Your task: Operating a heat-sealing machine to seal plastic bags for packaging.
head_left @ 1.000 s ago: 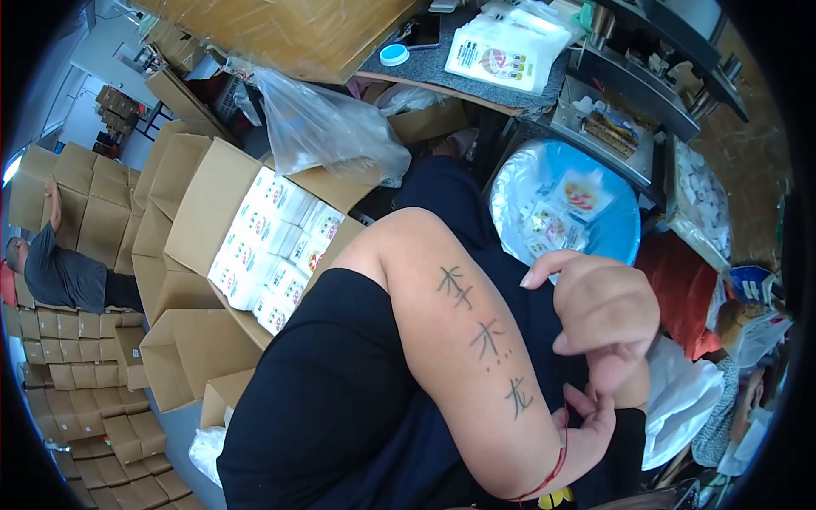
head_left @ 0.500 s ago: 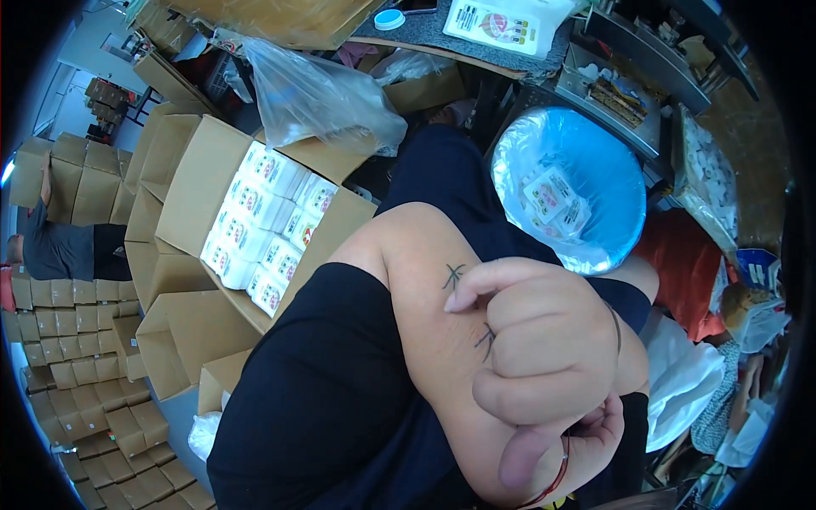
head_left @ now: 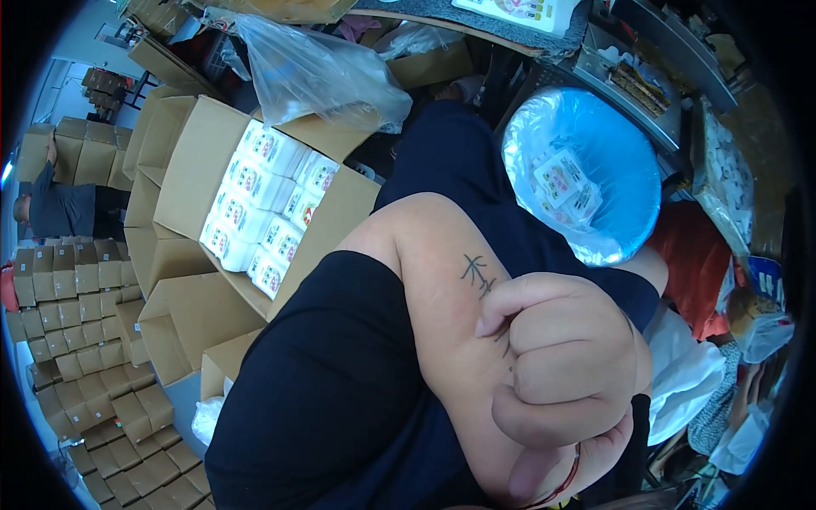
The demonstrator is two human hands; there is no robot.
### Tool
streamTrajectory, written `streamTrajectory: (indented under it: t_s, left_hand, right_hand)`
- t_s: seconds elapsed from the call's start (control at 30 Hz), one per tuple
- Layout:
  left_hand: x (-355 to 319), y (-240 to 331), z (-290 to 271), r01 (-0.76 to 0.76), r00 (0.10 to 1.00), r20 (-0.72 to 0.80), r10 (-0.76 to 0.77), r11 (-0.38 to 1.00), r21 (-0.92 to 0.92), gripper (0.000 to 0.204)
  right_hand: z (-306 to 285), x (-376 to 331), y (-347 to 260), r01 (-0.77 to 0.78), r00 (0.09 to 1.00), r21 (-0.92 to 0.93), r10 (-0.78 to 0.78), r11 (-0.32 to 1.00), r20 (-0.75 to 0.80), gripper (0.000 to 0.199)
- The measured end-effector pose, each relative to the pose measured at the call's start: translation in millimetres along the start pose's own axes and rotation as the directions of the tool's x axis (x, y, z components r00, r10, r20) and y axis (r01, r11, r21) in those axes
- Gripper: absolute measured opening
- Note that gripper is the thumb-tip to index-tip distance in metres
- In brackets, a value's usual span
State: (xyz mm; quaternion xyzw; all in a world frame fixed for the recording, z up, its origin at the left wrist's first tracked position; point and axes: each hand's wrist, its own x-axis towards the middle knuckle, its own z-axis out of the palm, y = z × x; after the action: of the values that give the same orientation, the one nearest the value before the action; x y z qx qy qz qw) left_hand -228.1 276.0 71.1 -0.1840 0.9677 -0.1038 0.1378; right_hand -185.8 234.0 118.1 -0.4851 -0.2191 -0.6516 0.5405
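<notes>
My right hand (head_left: 569, 361) lies across my left forearm (head_left: 446, 289) in my lap, its fingers curled into a loose fist with nothing visible in them. Its little finger touches the forearm close to a small dark tattoo (head_left: 478, 274). Below it my left hand (head_left: 608, 450) sits past a red cord bracelet (head_left: 574, 472). Most of the left hand's fingers are hidden under the right hand, so their pose does not show. Dark clothing (head_left: 340, 365) covers my legs.
An open carton (head_left: 319, 234) of stacked white printed packs stands at left, beside open boxes (head_left: 191, 327). A blue lined bin (head_left: 637, 191) holds clear packaging. Cardboard boxes (head_left: 68, 297) are stacked far left, near another person (head_left: 68, 208). A workbench edge (head_left: 408, 13) runs along the top.
The view has shifted slightly, and both hands appear a little further right and lower. The right hand stays curled over the left forearm. The bin and bench sit higher in the picture.
</notes>
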Motion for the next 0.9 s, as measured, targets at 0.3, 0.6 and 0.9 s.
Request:
streamTrajectory:
  t_s: [0.3, 0.6, 0.9]
  left_hand:
    - [-6.9, -3.9, 4.4, 0.005, 1.000, 0.009, -0.005, 1.000, -0.019, 0.032]
    - [-8.0, -5.7, 7.5, 0.006, 1.000, 0.013, -0.006, 1.000, -0.030, 0.031]
    - [-12.0, -6.4, 9.7, -0.010, 1.000, 0.021, 0.010, 1.000, -0.029, 0.030]
  right_hand:
    - [-46.7, 3.9, -14.9, -0.196, 0.915, -0.190, 0.249, 0.962, 0.318, 0.031]
    - [-58.0, -2.6, -22.1, -0.255, 0.840, -0.207, 0.323, 0.944, 0.436, 0.030]
    - [-65.7, -0.8, -24.1, -0.293, 0.782, -0.194, 0.351, 0.936, 0.515, 0.030]
